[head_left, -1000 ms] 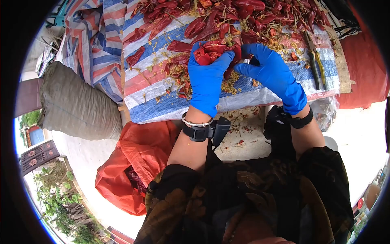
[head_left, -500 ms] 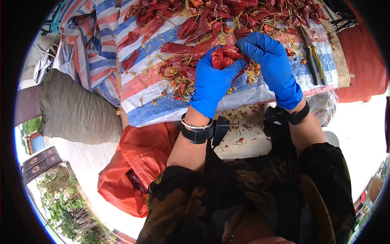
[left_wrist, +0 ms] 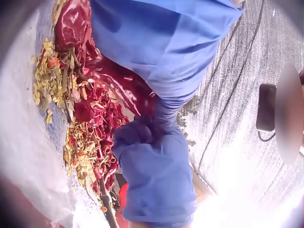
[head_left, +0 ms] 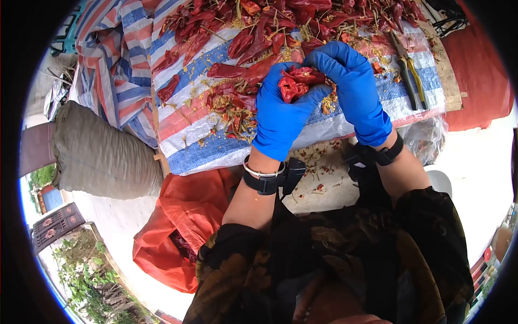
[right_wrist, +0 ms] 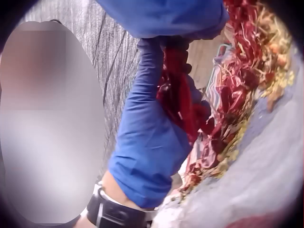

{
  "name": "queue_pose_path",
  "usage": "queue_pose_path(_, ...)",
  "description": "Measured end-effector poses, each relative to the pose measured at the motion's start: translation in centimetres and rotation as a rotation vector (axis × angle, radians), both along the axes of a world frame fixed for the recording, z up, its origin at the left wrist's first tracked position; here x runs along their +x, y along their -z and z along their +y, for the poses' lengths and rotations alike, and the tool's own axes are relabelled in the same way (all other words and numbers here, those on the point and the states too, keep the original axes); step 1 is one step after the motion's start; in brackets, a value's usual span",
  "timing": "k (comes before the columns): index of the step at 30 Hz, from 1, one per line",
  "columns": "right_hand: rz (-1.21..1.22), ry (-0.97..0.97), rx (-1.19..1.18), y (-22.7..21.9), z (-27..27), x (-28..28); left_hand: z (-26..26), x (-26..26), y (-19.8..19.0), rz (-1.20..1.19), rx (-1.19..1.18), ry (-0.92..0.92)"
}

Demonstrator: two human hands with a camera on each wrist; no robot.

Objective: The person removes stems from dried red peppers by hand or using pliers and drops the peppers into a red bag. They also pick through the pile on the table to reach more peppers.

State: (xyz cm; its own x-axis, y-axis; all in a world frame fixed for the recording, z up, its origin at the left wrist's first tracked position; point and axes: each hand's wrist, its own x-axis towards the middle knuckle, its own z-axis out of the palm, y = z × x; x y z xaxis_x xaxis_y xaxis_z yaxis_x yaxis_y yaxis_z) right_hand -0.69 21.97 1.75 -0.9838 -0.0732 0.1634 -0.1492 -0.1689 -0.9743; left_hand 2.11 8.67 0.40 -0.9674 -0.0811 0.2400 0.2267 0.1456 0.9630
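My left hand (head_left: 283,116), in a blue glove, grips several dried red chili peppers (head_left: 294,85) between thumb and fingers, their wrinkled ends bulging above the thumb. In the right wrist view these peppers (right_wrist: 175,97) run along the palm of the left hand (right_wrist: 147,128). My right hand (head_left: 353,89), gloved too, meets it from the right with fingers curled in. Seen from the left wrist, the right hand (left_wrist: 156,171) pinches at the end of a held pepper, its fingertips partly hidden. Below both hands lie loose seeds and pepper scraps (head_left: 234,113).
A heap of dried peppers (head_left: 259,38) covers the back of the striped plastic sheet (head_left: 199,151). Pliers (head_left: 408,70) with yellow-black handles lie at right. A stuffed woven sack (head_left: 105,151) stands left, an open red bag (head_left: 183,227) below it. Fallen bits (head_left: 318,175) litter the ground.
Both hands have shifted slightly right over the sheet. My right hand has closed in at the peppers and turned, fingers curling more. The bunch in my left hand has tilted.
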Motion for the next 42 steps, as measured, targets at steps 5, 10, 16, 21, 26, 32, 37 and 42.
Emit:
queue_pose_path(5,0.565,0.117,0.617,-0.9,0.9,-0.1,-0.5,0.2,-0.9,0.117,-0.446,-0.075)
queue_pose_path(10,-0.321,-0.141,-0.137,-2.0,0.2,0.8,-1.3,-0.1,0.0,0.361,-0.456,-0.028)
queue_pose_path(16,-0.789,-0.334,-0.605,-0.1,-0.1,0.8,-1.9,-0.2,-0.6,0.481,-0.387,0.063)
queue_pose_path(21,-0.880,-0.307,-0.805,-0.1,-0.9,1.2,-1.8,-0.5,-0.3,0.656,-0.552,-0.035)
queue_pose_path(26,-0.908,-0.373,-0.985,0.1,-0.7,1.2,-1.4,-0.3,-0.9,0.655,-0.658,-0.091)
queue_pose_path(32,-0.276,-0.003,-0.744,0.6,3.1,-2.1,-0.6,0.6,-0.4,0.341,-0.272,-0.222)
queue_pose_path(37,0.002,-0.017,0.352,-1.0,4.7,-1.7,-3.2,-0.5,-1.0,-0.150,0.664,-0.139)
queue_pose_path(42,0.147,-0.150,0.796,-1.9,5.3,-1.6,-3.9,-0.8,-0.6,-0.168,0.891,-0.052)
